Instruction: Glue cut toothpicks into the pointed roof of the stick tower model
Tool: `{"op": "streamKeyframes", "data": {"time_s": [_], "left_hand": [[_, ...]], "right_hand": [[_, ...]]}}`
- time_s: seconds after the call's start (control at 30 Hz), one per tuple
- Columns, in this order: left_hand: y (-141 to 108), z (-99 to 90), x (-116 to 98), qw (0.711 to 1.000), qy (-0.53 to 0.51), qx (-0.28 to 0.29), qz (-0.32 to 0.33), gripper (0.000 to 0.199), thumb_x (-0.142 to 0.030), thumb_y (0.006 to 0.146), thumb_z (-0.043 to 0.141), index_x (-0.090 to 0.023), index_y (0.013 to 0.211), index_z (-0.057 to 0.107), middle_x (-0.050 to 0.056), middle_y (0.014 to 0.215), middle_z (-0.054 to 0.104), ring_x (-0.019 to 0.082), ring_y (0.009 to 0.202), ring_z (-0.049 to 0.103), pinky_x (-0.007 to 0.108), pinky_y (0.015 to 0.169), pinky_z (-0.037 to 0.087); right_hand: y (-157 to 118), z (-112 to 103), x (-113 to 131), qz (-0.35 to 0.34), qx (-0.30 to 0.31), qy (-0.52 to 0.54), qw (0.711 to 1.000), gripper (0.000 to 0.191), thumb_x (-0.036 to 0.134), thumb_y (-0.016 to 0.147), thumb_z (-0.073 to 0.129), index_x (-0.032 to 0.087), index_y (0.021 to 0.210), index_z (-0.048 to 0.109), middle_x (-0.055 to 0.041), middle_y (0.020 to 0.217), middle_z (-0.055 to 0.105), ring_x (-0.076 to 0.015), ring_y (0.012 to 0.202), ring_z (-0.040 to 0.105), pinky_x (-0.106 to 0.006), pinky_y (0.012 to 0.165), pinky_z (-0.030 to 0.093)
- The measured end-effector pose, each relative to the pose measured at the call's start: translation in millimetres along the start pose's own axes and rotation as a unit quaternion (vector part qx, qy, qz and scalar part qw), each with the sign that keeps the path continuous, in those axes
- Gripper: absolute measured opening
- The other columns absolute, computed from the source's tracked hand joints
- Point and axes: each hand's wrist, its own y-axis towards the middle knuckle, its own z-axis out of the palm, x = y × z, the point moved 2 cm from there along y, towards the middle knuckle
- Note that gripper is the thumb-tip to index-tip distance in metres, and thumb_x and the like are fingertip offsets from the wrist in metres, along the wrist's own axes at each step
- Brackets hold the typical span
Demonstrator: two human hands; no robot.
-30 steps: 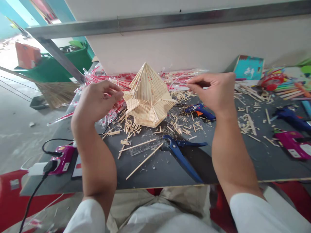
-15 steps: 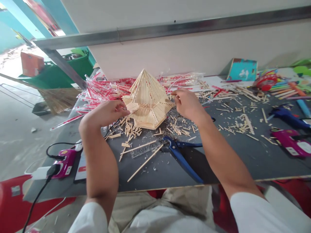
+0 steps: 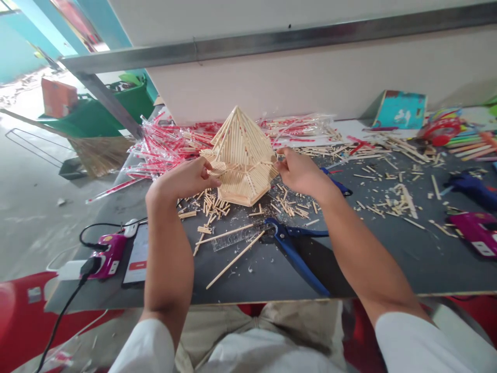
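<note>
A pale stick model point(image 3: 243, 140) with a pointed, cone-like top and flared panels round a flat base stands on the dark table point(image 3: 248, 274). My left hand point(image 3: 190, 178) pinches the left edge of its panels, fingers closed. On the opposite side my right hand point(image 3: 297, 168) grips the right edge between thumb and fingers. In front of the model lie blue-handled cutters point(image 3: 297, 256), a clear ruler point(image 3: 233, 239) and a long loose stick point(image 3: 235, 260).
Plastic-wrapped red and pale sticks point(image 3: 171, 142) lie behind the model. Cut pieces are scattered around. A phone point(image 3: 136, 256) and purple power socket point(image 3: 111, 255) are at left; another purple socket point(image 3: 473, 233) and coloured pens point(image 3: 471, 147) at right.
The view has shifted slightly, so most things sit further right in the picture. Both hands remain on the model's edges, and more of the phone shows beside my left arm.
</note>
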Motion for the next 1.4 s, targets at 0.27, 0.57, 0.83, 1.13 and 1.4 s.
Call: {"op": "streamKeyframes", "data": {"time_s": [0.27,0.57,0.83,1.13,1.4], "left_hand": [[14.2,3.4,24.6,0.996,-0.069,-0.065,-0.001,0.058,-0.054,0.087,0.066,-0.017,0.13,0.056,0.015,0.128,0.066,0.027,0.111,0.065,0.034,0.087,0.052],[26.6,11.9,33.7,0.981,-0.179,-0.076,0.019,0.033,-0.035,0.093,0.057,-0.016,0.12,0.057,0.013,0.13,0.066,0.021,0.108,0.065,0.029,0.084,0.054],[2.7,-11.3,16.7,0.989,-0.043,-0.143,0.011,0.041,-0.044,0.093,0.06,-0.018,0.123,0.069,0.012,0.127,0.07,0.028,0.11,0.067,0.042,0.093,0.054],[-40.0,-32.6,-22.8,0.977,-0.021,-0.209,0.035,0.033,-0.043,0.094,0.06,-0.022,0.114,0.075,0.005,0.111,0.078,0.021,0.097,0.07,0.036,0.092,0.051],[-36.5,-27.0,-44.5,0.99,0.038,-0.129,0.029,0.039,-0.048,0.097,0.052,-0.018,0.084,0.072,0.003,0.077,0.071,0.015,0.068,0.059,0.033,0.072,0.041]], "right_hand": [[-19.2,-5.5,20.3,-0.019,0.054,0.056,0.997,0.054,0.046,0.095,0.059,0.014,0.139,0.054,-0.0115,0.094,0.077,-0.0291,0.083,0.07,-0.044,0.075,0.05],[-42.7,-5.4,46.5,-0.074,0.11,0.044,0.99,0.05,0.046,0.096,0.06,0.018,0.137,0.054,-0.0095,0.093,0.076,-0.0277,0.086,0.071,-0.043,0.077,0.051],[-45.2,-19.3,50.2,-0.104,0.042,0.012,0.994,0.02,0.033,0.096,0.063,0.018,0.099,0.075,-0.0067,0.085,0.077,-0.0231,0.081,0.072,-0.038,0.074,0.048],[-42.5,-27.8,52.6,-0.142,-0.101,0.055,0.983,0.015,0.018,0.093,0.06,0.018,0.091,0.075,-0.0027,0.075,0.074,-0.0147,0.065,0.064,-0.032,0.067,0.045],[-37.3,-19.2,49.3,-0.136,-0.115,0.074,0.981,0.01,0.018,0.09,0.064,0.019,0.092,0.074,-0.0008,0.076,0.073,-0.0147,0.067,0.065,-0.032,0.069,0.047]]}}
